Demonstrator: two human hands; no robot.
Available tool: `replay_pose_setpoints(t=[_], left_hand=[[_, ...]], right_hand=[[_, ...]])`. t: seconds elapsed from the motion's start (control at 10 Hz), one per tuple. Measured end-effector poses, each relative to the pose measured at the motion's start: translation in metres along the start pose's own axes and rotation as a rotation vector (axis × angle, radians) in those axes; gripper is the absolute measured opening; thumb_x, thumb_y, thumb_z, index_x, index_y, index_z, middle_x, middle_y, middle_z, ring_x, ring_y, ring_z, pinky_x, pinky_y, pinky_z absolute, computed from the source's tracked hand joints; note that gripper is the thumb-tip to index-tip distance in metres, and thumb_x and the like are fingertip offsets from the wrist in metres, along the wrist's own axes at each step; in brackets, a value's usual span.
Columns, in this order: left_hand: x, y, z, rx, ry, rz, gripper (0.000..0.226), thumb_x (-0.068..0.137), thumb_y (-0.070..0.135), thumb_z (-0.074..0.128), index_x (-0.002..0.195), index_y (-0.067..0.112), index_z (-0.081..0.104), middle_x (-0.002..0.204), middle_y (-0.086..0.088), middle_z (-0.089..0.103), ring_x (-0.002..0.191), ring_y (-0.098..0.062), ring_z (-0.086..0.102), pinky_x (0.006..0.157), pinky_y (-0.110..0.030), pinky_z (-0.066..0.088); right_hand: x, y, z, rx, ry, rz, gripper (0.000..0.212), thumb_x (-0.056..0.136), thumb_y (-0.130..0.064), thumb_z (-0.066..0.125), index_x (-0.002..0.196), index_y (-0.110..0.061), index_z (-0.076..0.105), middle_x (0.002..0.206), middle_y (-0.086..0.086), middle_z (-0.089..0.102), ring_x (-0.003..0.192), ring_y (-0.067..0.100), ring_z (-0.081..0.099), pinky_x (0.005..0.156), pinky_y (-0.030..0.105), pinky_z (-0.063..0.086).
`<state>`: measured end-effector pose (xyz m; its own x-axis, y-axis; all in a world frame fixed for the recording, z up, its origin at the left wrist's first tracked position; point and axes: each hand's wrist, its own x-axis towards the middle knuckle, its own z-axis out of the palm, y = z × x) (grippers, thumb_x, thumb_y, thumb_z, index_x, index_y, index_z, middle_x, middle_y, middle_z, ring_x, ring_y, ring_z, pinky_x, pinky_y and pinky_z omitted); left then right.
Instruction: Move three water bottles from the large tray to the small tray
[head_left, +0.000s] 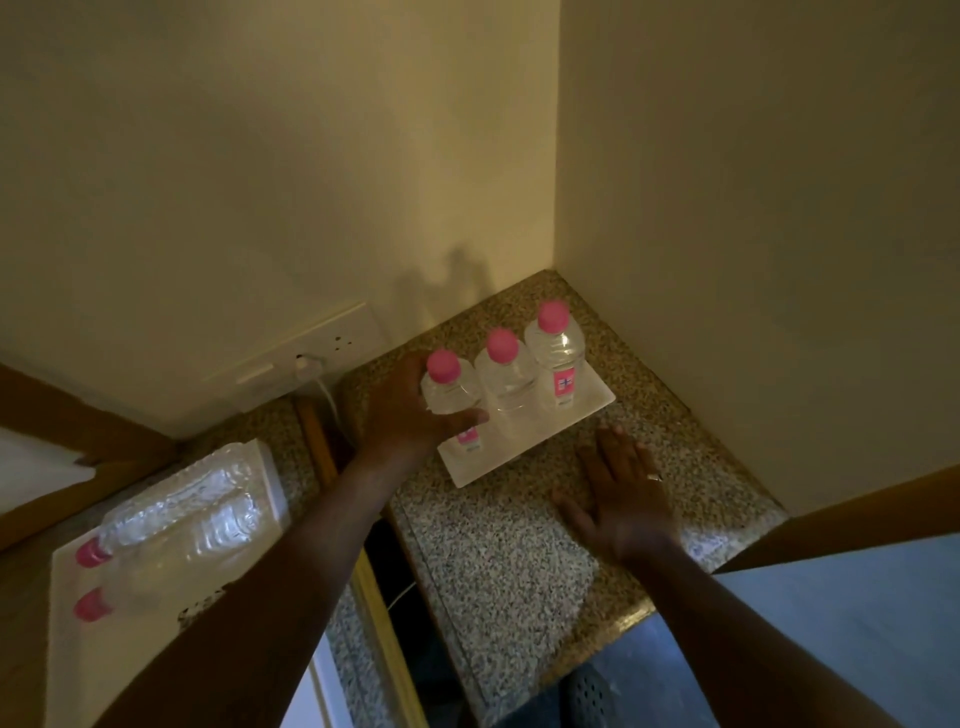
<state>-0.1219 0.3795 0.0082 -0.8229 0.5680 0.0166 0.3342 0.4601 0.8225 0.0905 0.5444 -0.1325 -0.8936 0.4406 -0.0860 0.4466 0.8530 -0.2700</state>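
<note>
Looking down into a dim corner, we've got a speckled granite counter (498, 545) meeting two plain cream walls (260, 156), a wall socket (311, 353) with a white plug at the left. On the counter sits the small white tray (467, 470), and three pink-capped water bottles stand upright on it in a row: the left bottle (448, 395), the middle bottle (506, 387), the right bottle (556, 364). The left hand (410, 410) is wrapped around the left bottle, fingers clamped on its body. The right hand (621, 493) lies flat on the granite just beside the tray, fingers spread apart, a ring showing. Off to the left, the large white tray (67, 649) holds two bottles (176, 525) lying on their sides.
</note>
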Motion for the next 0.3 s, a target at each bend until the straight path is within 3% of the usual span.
replay_pose_setpoints(t=[0.1,0.2,0.3], left_hand=[[-0.0013,-0.0030,-0.0015,-0.022,0.004,-0.005,0.069,0.054,0.026,0.095,0.114,0.013,0.064,0.107,-0.001,0.071,0.097,-0.014,0.067,0.072,-0.013,0.050],[-0.0032,-0.0034,-0.0034,-0.058,-0.020,-0.004,0.072,0.054,0.021,0.095,0.117,0.012,0.062,0.110,-0.005,0.070,0.101,-0.017,0.068,0.081,-0.033,0.058],[-0.0090,-0.0004,-0.0007,-0.056,-0.028,-0.009,0.076,0.051,0.020,0.096,0.118,0.014,0.060,0.108,0.002,0.069,0.100,-0.014,0.068,0.082,-0.035,0.058]], right_hand=[[0.0004,0.0002,0.0006,-0.010,-0.012,0.013,0.089,0.090,-0.081,0.018,0.154,-0.019,0.024,0.165,0.013,0.009,0.152,0.025,-0.005,0.118,0.041,-0.015],[0.0006,0.0031,0.0033,-0.015,-0.006,0.016,0.088,0.091,-0.080,0.019,0.154,-0.018,0.025,0.164,0.014,0.011,0.152,0.027,-0.003,0.120,0.046,-0.007],[0.0004,0.0027,0.0049,-0.006,-0.004,0.026,0.088,0.091,-0.080,0.020,0.154,-0.018,0.025,0.164,0.013,0.011,0.151,0.025,-0.005,0.120,0.046,-0.005]])
